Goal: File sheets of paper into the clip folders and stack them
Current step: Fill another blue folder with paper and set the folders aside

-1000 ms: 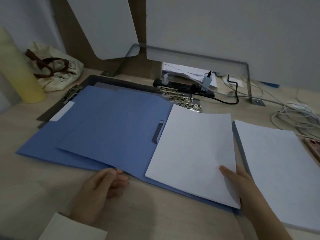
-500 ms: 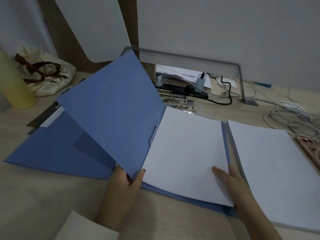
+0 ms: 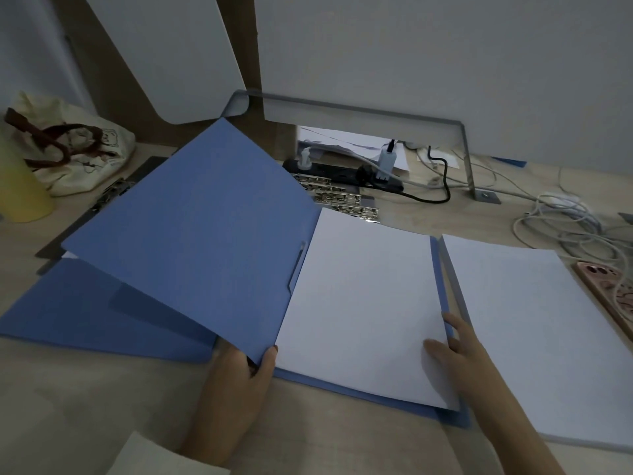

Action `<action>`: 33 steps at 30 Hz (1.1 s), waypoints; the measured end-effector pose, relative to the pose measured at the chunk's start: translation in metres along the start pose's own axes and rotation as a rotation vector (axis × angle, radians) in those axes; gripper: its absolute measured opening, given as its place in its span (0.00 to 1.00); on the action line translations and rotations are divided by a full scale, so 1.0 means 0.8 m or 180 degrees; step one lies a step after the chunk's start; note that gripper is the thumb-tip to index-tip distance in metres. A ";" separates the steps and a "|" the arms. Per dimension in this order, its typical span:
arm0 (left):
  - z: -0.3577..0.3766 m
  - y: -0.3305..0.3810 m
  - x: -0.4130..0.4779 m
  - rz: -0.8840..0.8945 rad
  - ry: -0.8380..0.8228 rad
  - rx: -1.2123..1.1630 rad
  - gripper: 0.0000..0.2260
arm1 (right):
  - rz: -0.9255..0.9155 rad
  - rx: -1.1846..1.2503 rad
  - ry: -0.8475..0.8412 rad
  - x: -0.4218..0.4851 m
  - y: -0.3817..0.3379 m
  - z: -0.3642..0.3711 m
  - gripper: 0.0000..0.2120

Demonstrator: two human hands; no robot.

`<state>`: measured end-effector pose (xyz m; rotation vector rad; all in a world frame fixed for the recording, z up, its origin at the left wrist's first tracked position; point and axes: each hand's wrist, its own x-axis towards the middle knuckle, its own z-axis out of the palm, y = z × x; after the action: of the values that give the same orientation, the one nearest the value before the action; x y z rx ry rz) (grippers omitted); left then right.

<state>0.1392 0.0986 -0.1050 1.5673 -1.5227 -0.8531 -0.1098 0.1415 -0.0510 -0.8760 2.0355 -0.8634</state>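
Note:
A blue clip folder lies in front of me with its cover [image 3: 205, 241] lifted to a slant. My left hand [image 3: 239, 371] grips the cover's near corner, thumb on top. White sheets [image 3: 359, 303] lie on the folder's right half, beside the clip [image 3: 296, 265] at the spine. My right hand [image 3: 455, 351] rests flat on the sheets' right edge with straight fingers. Another blue folder [image 3: 68, 313] lies underneath to the left. A thick stack of white paper [image 3: 534, 330] sits to the right of my right hand.
Several metal clips [image 3: 342, 200] lie behind the folder by a black power strip [image 3: 370, 176]. Tangled cables [image 3: 568, 228] and a pink phone case [image 3: 616, 289] are at the right. A cloth bag [image 3: 78, 156] and yellow bottle [image 3: 20, 186] stand at the left.
My left hand took hold of the flat folder cover and raised it toward the right half. My right hand stayed on the sheets, shifting a little along their right edge.

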 end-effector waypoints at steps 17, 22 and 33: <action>-0.006 0.003 -0.001 0.0097 -0.0043 0.0172 0.12 | -0.1849 -0.1320 -0.0622 0.031 -0.094 0.141 0.21; -0.005 -0.001 -0.001 0.0105 -0.0093 0.0164 0.13 | -0.2278 -0.1872 -0.0385 0.037 -0.083 0.162 0.24; -0.003 -0.003 -0.002 0.0297 -0.0088 0.0107 0.12 | -0.2443 -0.2068 -0.0052 0.037 -0.078 0.176 0.20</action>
<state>0.1423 0.1001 -0.1062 1.5014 -1.6244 -0.8033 0.0094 0.0446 -0.0823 -2.0966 1.9846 -0.5381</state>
